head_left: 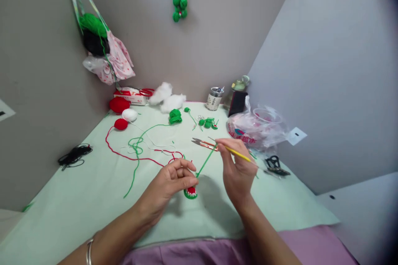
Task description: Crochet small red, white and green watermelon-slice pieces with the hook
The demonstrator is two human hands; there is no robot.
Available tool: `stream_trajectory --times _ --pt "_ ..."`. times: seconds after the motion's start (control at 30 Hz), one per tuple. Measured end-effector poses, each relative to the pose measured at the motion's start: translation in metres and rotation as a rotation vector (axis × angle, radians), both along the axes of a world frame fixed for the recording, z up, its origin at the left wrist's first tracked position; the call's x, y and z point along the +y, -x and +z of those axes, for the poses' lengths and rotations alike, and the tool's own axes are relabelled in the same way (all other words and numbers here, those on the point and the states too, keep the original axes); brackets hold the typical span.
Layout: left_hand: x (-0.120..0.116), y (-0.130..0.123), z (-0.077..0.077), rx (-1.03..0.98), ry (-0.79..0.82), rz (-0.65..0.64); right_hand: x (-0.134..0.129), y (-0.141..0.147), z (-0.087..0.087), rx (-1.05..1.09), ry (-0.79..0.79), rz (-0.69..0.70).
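My left hand [175,179] pinches a small crocheted piece [190,193], red in the middle with a white and green edge, low in the centre of the head view. To its right, my right hand [238,169] is closed on a crochet hook with a yellow handle [238,154], its metal tip pointing left. A taut green strand [207,160] runs from the crocheted piece up to the hook near my right fingertips. Just behind that hand lie thread snips [203,144], partly covered by it.
Red and green yarn trails lie left of centre. Behind them are a red ball [121,124], a white ball [129,114] and a green ball [175,116]. Small green pieces [208,123], a can [214,98] and a plastic bag [258,126] stand farther back. Black cord [74,156] lies left.
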State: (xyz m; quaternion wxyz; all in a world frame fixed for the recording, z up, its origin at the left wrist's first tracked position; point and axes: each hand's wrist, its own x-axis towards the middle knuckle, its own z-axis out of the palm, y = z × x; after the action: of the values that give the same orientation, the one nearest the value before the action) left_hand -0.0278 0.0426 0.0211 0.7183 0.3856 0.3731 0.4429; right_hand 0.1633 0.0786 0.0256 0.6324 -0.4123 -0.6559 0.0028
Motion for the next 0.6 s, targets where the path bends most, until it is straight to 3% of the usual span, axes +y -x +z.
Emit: stream_trajectory --times 0.13,0.23,0.37,0.6 --pt "0.023 0.01 0.012 0.057 -0.042 0.035 0.056 -0.021 0.018 0.141 0.131 -0.063" --pt "0.039 0.013 0.014 0.079 -0.069 0.074 0.08 -0.031 0.019 0.193 0.214 0.01" --pt "0.052 0.011 0.003 0.08 -0.102 0.151 0.074 -0.017 0.008 0.17 0.393 0.226" --pt "0.05 0.006 -0.015 0.043 -0.106 0.24 0.045 0.017 0.001 -0.061 0.714 0.59"
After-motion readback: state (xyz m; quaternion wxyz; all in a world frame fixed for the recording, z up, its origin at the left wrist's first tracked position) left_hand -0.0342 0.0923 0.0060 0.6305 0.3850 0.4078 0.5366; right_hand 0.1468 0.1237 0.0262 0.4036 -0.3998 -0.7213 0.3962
